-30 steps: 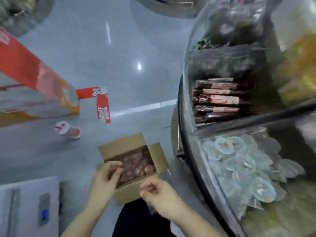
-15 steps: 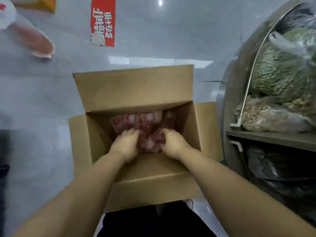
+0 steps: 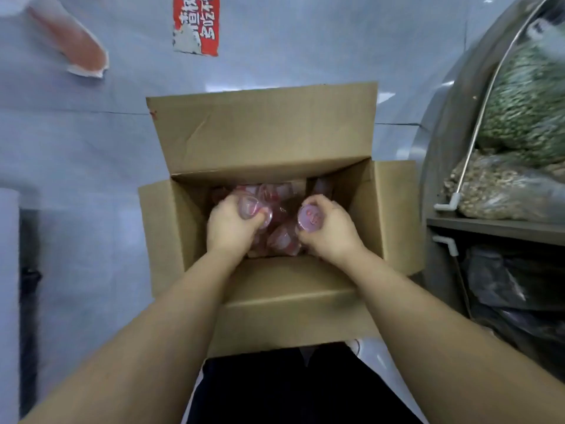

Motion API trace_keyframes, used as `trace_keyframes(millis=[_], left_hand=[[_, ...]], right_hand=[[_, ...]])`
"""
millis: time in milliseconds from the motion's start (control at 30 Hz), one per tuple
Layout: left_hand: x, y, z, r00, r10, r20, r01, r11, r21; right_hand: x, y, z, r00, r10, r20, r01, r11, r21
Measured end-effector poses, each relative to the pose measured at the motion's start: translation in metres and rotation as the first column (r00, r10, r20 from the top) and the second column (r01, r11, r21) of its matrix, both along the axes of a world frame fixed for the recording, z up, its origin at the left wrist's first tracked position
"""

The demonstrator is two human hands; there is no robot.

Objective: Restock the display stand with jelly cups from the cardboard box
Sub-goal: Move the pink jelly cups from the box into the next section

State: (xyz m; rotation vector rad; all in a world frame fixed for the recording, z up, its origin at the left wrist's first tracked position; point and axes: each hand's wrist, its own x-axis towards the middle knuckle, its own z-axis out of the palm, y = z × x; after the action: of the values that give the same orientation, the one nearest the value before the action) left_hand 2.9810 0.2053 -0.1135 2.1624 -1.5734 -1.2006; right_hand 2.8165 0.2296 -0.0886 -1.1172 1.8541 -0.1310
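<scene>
Jelly cups (image 3: 279, 237), pink with clear plastic, lie heaped in the bottom of the cardboard box (image 3: 266, 139), which stands on the grey floor (image 3: 91, 148) with all four flaps folded outward. Left hand (image 3: 230, 228) is down inside the box, its fingers curled round one jelly cup (image 3: 253, 209) at the left of the heap. Right hand (image 3: 331, 228) is likewise inside, fingers and thumb gripping a second cup (image 3: 310, 218) whose round pink lid faces the camera. Both forearms pass over the near flap. Display stand (image 3: 443, 142), curved and metallic, stands just beside the box's right flap; bags of green and brown goods (image 3: 526, 105) rest on its shelf (image 3: 495, 228). Red floor sticker (image 3: 197, 24) with white lettering lies beyond the far flap. Dark trousers (image 3: 293, 390) show at the near edge of the view.
</scene>
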Motion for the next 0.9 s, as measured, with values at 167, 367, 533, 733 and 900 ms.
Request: trace_keyframes(millis=[167, 367, 533, 733, 900], left_hand=[[0.001, 0.009, 0.168, 0.646, 0.552, -0.527, -0.472, 0.832, 0.292], [-0.03, -0.002, 0.404, 0.138, 0.571, -0.809, -0.218, 0.814, 0.538], [-0.09, 0.006, 0.553, 0.174, 0.361, -0.916, 0.112, 0.917, 0.383], [-0.181, 0.048, 0.656, 0.182, -0.133, -0.974, 0.333, 0.94, -0.066], [-0.253, 0.106, 0.71, 0.096, -0.458, -0.884, 0.444, 0.814, -0.374]], right_hand=[[0.009, 0.013, 0.163, 0.868, -0.349, 0.353, 0.418, 0.897, -0.141], [-0.016, 0.022, 0.393, 0.828, -0.375, 0.417, 0.515, 0.802, -0.301], [-0.06, 0.055, 0.557, 0.826, -0.401, 0.396, 0.56, 0.663, -0.497], [-0.117, 0.139, 0.674, 0.8, -0.519, 0.302, 0.538, 0.396, -0.744], [-0.171, 0.217, 0.725, 0.711, -0.648, 0.275, 0.516, 0.213, -0.83]])
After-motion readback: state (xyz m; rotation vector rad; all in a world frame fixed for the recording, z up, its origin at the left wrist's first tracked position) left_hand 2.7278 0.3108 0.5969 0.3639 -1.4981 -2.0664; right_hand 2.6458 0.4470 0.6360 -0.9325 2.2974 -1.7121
